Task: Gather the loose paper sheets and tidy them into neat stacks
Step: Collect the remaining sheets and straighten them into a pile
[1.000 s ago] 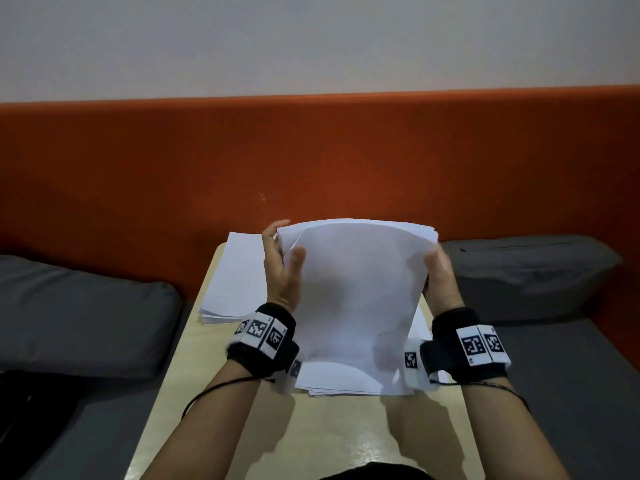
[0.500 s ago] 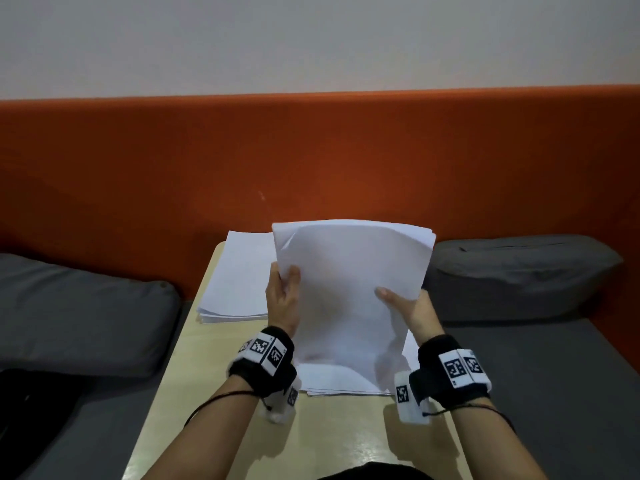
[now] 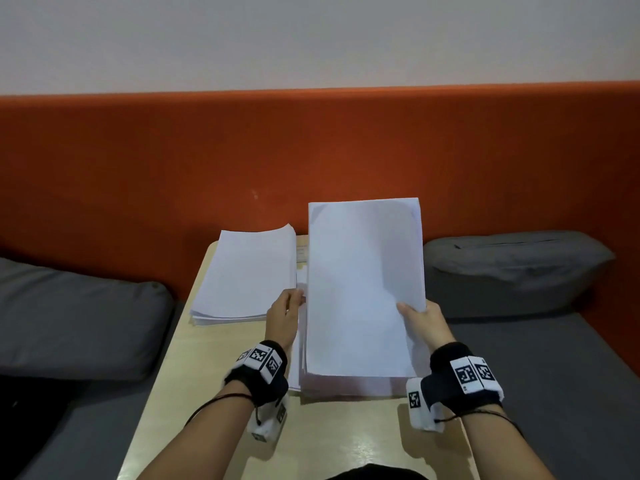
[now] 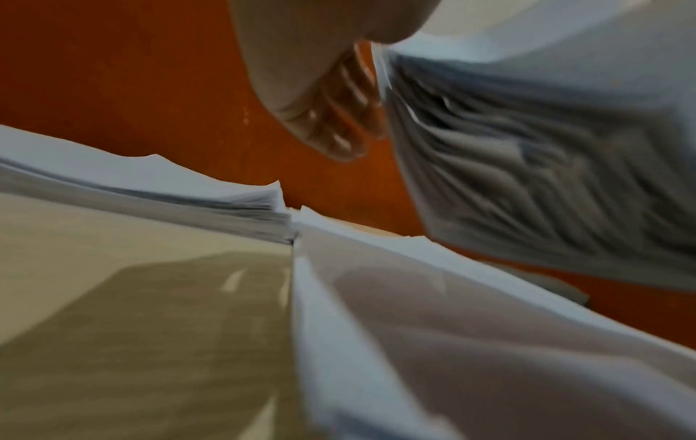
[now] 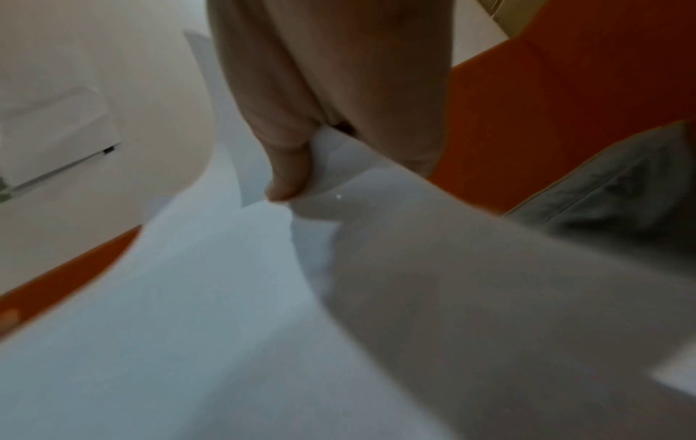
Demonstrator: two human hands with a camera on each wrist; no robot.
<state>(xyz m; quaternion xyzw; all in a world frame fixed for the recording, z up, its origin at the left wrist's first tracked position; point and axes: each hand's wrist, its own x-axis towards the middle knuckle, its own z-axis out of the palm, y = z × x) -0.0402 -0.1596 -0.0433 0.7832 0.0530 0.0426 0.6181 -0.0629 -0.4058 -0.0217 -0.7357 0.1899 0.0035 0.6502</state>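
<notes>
A thick bundle of white sheets (image 3: pixel 363 289) stands tilted in portrait, its lower edge resting on loose sheets (image 3: pixel 296 375) that lie on the pale wooden table (image 3: pixel 346 438). My right hand (image 3: pixel 412 313) pinches the bundle's right edge, thumb on the front and fingers behind; the right wrist view shows the thumb (image 5: pixel 286 178) pressed on the paper (image 5: pixel 414 268). My left hand (image 3: pixel 294 299) lies at the bundle's left edge with straight fingers (image 4: pixel 339 125) beside the fanned sheet edges (image 4: pixel 546 178). A squared stack of paper (image 3: pixel 246 275) lies at the table's back left.
An orange backrest (image 3: pixel 311 150) runs behind the narrow table. Grey cushions lie on the bench at the left (image 3: pixel 79 320) and at the right (image 3: pixel 512 261). The table's near part in front of the papers is bare wood.
The bundle has turned from landscape to portrait and stands straighter. My right hand slid down to its lower right edge. My left hand dropped lower and its thumb came off the front.
</notes>
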